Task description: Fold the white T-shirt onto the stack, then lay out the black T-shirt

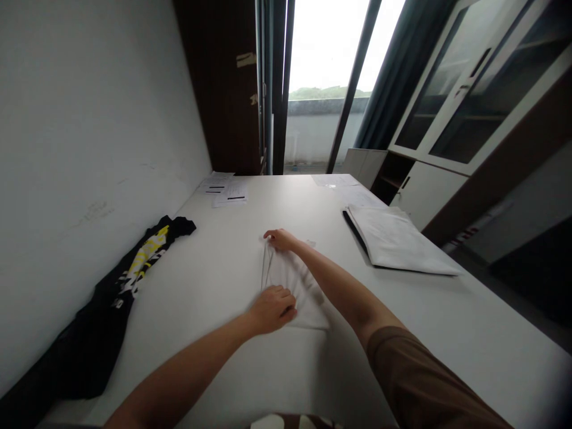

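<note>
White cloth [292, 280], 1 folded piece, is lying under our 2 hands. Left hand [272, 308] is pressing it, fingers together; right hand [281, 239] is pinching its far edge. 1 black shirt [111, 298] is lying nearby.

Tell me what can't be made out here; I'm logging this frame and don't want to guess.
Head view only:
- White cloth: white on a white table; its type and edges are unclear, partly covered by the left hand and the right forearm.
- Right hand: fingertips curl into the fabric, grip unclear.
- Black garment: runs off the frame's lower left.
- Papers: print too small.
- Folder: contents hidden.
</note>
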A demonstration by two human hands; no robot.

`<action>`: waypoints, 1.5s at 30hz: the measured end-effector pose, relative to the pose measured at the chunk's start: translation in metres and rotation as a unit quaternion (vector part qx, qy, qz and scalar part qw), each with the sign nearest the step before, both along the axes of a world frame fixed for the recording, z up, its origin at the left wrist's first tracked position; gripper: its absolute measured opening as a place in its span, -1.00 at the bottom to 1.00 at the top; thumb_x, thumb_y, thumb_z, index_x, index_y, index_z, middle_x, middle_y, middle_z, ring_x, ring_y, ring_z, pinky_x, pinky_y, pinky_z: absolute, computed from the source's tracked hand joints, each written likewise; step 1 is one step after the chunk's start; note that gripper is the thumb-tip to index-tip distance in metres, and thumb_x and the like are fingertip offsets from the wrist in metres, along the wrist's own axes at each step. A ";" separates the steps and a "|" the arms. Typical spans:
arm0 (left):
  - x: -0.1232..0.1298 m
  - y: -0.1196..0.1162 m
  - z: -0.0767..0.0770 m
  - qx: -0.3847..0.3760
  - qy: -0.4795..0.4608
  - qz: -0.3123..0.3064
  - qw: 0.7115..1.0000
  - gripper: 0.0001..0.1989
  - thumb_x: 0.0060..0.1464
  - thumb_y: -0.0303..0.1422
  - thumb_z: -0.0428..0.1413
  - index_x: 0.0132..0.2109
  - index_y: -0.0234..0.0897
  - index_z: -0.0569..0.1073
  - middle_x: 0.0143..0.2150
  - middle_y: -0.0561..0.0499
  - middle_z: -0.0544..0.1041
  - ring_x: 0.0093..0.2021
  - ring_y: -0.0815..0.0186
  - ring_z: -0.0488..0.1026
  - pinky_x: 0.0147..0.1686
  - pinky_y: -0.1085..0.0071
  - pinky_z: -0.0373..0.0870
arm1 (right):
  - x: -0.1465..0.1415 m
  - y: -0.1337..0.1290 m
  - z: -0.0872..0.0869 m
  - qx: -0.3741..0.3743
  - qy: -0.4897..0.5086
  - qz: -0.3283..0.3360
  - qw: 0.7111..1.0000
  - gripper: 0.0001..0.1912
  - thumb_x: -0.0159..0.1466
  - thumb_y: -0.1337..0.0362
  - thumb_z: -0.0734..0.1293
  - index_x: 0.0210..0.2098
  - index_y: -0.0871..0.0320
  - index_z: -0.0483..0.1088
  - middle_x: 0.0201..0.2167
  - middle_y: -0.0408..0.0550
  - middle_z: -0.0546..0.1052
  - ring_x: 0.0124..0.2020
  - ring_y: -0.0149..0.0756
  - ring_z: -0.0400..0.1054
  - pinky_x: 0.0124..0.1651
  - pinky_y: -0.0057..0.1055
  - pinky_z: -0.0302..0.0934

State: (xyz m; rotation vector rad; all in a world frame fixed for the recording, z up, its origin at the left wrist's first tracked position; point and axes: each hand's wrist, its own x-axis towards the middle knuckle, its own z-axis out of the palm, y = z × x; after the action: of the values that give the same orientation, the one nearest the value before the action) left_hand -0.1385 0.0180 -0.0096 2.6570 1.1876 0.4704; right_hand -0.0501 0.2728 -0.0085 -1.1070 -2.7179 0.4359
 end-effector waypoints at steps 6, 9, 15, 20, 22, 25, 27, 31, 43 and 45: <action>0.000 0.000 -0.003 0.005 -0.002 0.001 1.000 -0.85 0.31 -0.31 0.10 -0.26 -0.24 0.39 -0.25 0.00 0.50 -0.20 0.23 0.40 -0.13 0.30 0.27 | 0.001 0.003 0.007 -0.026 -0.045 -0.006 0.999 -0.68 0.31 0.16 0.38 0.04 0.00 0.57 -0.24 -0.09 0.63 -0.20 -0.27 0.47 -0.18 -0.50 0.20; 0.000 0.001 -0.004 0.007 -0.005 0.002 1.000 -0.85 0.30 -0.31 0.10 -0.26 -0.24 0.39 -0.25 0.00 0.50 -0.19 0.24 0.40 -0.13 0.31 0.27 | 0.000 0.003 0.009 -0.040 -0.032 0.020 0.998 -0.68 0.28 0.29 0.37 0.00 0.02 0.60 -0.32 -0.13 0.61 -0.29 -0.34 0.44 -0.21 -0.52 0.16; 0.000 0.001 -0.004 0.006 -0.007 -0.002 1.000 -0.84 0.32 -0.30 0.08 -0.26 -0.24 0.40 -0.26 -0.01 0.49 -0.19 0.23 0.40 -0.12 0.30 0.27 | -0.007 0.003 0.012 -0.108 0.020 0.029 0.994 -0.68 0.26 0.37 0.36 -0.02 0.10 0.62 -0.41 -0.15 0.58 -0.42 -0.42 0.34 -0.29 -0.52 0.12; 0.000 0.000 -0.002 0.005 0.001 -0.003 1.000 -0.83 0.32 -0.29 0.09 -0.26 -0.24 0.40 -0.26 0.00 0.49 -0.19 0.23 0.40 -0.13 0.30 0.27 | -0.013 0.010 0.009 -0.173 0.016 0.037 0.984 -0.72 0.17 0.46 0.38 -0.19 0.13 0.66 -0.44 -0.15 0.58 -0.40 -0.39 0.35 -0.28 -0.52 0.17; 0.000 0.000 -0.002 0.004 0.003 -0.003 1.000 -0.84 0.32 -0.29 0.09 -0.26 -0.24 0.39 -0.26 0.00 0.49 -0.19 0.24 0.40 -0.13 0.31 0.27 | -0.011 0.013 0.005 -0.212 0.081 0.016 0.974 -0.71 0.19 0.45 0.36 -0.15 0.15 0.65 -0.41 -0.15 0.59 -0.38 -0.40 0.36 -0.26 -0.52 0.20; 0.002 -0.001 0.000 0.005 0.011 -0.001 1.000 -0.84 0.32 -0.29 0.09 -0.25 -0.23 0.39 -0.24 -0.01 0.49 -0.18 0.23 0.41 -0.13 0.30 0.28 | -0.006 0.019 -0.001 -0.291 0.188 -0.062 0.936 -0.73 0.22 0.39 0.36 -0.11 0.17 0.62 -0.37 -0.12 0.60 -0.38 -0.39 0.38 -0.25 -0.51 0.25; 0.002 -0.001 0.001 0.005 0.020 0.000 1.000 -0.85 0.32 -0.29 0.08 -0.25 -0.23 0.40 -0.24 -0.01 0.50 -0.18 0.23 0.41 -0.13 0.30 0.28 | -0.002 0.024 -0.005 -0.359 0.224 -0.106 0.900 -0.75 0.24 0.37 0.37 -0.11 0.16 0.61 -0.38 -0.12 0.60 -0.40 -0.38 0.39 -0.27 -0.49 0.29; 0.002 -0.002 0.003 0.000 0.030 0.000 1.000 -0.84 0.33 -0.27 0.07 -0.24 -0.22 0.39 -0.22 -0.01 0.50 -0.18 0.23 0.42 -0.13 0.30 0.28 | 0.001 0.032 -0.008 -0.423 0.261 -0.154 0.854 -0.77 0.26 0.39 0.37 -0.11 0.13 0.59 -0.39 -0.12 0.59 -0.42 -0.37 0.40 -0.30 -0.48 0.32; -0.001 0.001 -0.002 -0.010 -0.001 0.006 1.000 -0.87 0.30 -0.32 0.09 -0.25 -0.22 0.40 -0.26 0.02 0.49 -0.21 0.25 0.42 -0.12 0.31 0.30 | -0.012 0.016 -0.004 -0.135 0.095 -0.058 0.985 -0.78 0.29 0.35 0.37 -0.10 0.16 0.61 -0.45 -0.15 0.54 -0.42 -0.41 0.32 -0.27 -0.52 0.16; -0.003 0.003 -0.002 -0.010 -0.012 0.034 0.999 -0.89 0.29 -0.34 0.09 -0.25 -0.22 0.41 -0.26 0.00 0.49 -0.19 0.24 0.42 -0.11 0.30 0.31 | -0.009 0.014 -0.003 -0.092 0.069 -0.026 0.993 -0.73 0.34 0.28 0.35 -0.01 0.13 0.58 -0.37 -0.12 0.58 -0.36 -0.38 0.36 -0.23 -0.51 0.16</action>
State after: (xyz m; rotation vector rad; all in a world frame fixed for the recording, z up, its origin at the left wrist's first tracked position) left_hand -0.1412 0.0208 -0.0118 2.5936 1.2718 0.4981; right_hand -0.0591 0.2863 -0.0118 -1.1433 -2.5643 0.7386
